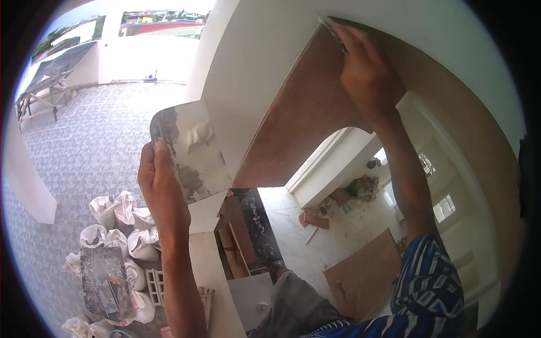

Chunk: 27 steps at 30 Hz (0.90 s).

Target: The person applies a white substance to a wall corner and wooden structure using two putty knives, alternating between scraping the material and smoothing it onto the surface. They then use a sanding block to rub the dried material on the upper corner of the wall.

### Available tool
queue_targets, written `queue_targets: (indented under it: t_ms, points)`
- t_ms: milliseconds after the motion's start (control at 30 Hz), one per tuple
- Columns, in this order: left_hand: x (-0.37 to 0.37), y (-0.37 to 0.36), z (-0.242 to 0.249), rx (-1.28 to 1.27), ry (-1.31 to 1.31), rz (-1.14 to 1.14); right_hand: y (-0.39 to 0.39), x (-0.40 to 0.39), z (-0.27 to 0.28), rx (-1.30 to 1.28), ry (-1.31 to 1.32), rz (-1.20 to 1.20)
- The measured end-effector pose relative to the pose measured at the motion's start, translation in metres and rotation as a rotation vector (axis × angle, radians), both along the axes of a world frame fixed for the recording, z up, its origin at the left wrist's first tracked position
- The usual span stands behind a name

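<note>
My left hand [159, 177] is closed on the edge of a flat plate [211, 155] smeared with grey and white filler. A soft lump of white filler [200, 134] sits on its upper part. High up, my right hand [366, 70] grips a putty knife [333, 32], its blade mostly hidden by the fingers. The knife is at the upper corner where a brown board [307, 107] meets the white wall [265, 62]. A thin pale line runs down the seam between the board and the wall.
Several white sacks [143, 242] and a stained board [105, 279] lie on the patterned tile floor [84, 146] at lower left. Below me are a loose brown panel [366, 276] and scraps [358, 191] on the white floor. A wooden stand [48, 93] is outside.
</note>
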<state>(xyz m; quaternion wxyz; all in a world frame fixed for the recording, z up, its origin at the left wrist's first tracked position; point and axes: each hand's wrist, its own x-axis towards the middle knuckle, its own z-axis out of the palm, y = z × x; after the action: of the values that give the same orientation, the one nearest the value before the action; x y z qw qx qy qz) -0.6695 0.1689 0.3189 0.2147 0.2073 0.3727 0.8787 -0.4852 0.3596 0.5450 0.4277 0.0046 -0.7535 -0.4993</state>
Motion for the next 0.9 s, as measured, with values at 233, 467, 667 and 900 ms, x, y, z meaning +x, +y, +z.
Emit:
queue_targets:
  t_ms: [233,467,667,900]
  points:
    - [0.003,-0.006,0.005,0.011,-0.018,0.007,0.006,-0.018,-0.001,0.065,0.002,0.049]
    - [-0.003,-0.009,0.001,-0.008,0.016,0.023,-0.003,-0.025,-0.002,0.059,0.006,0.029]
    - [-0.005,-0.013,0.002,-0.013,-0.013,0.019,0.003,-0.027,-0.007,0.063,0.022,-0.010]
    - [-0.005,-0.010,0.000,-0.036,-0.014,0.040,0.018,-0.032,-0.018,0.109,0.092,-0.075]
